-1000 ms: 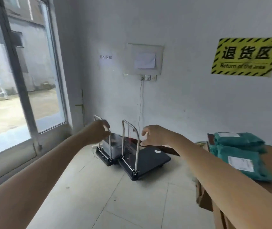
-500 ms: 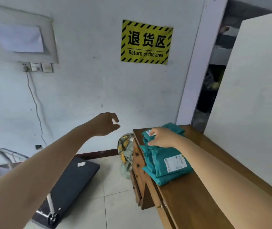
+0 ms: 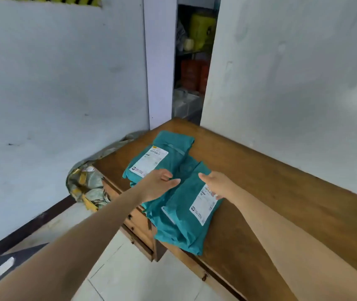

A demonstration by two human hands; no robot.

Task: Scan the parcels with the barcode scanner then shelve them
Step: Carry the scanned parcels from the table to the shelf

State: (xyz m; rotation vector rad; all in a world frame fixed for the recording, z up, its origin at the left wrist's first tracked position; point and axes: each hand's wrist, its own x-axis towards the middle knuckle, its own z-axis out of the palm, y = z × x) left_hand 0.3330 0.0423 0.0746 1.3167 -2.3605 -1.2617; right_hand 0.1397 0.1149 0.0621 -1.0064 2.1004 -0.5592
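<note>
Several teal plastic parcels lie in a loose pile on a wooden desk. The near parcel shows a white label and overhangs the desk's left edge. A far parcel also carries a white label. My left hand hovers over the middle of the pile, fingers extended and apart, holding nothing. My right hand rests on the near parcel's top end, by its label, fingers spread. No barcode scanner is in view.
A crumpled patterned bag sits on the floor against the desk's left end. A white partition stands along the desk's far side. Through a gap behind it, stored goods show. A dark cart platform lies at lower left.
The view swung right from the carts to the desk and came closer. Both hands moved onto the parcel pile; the left hand came down from mid-air beside the right hand.
</note>
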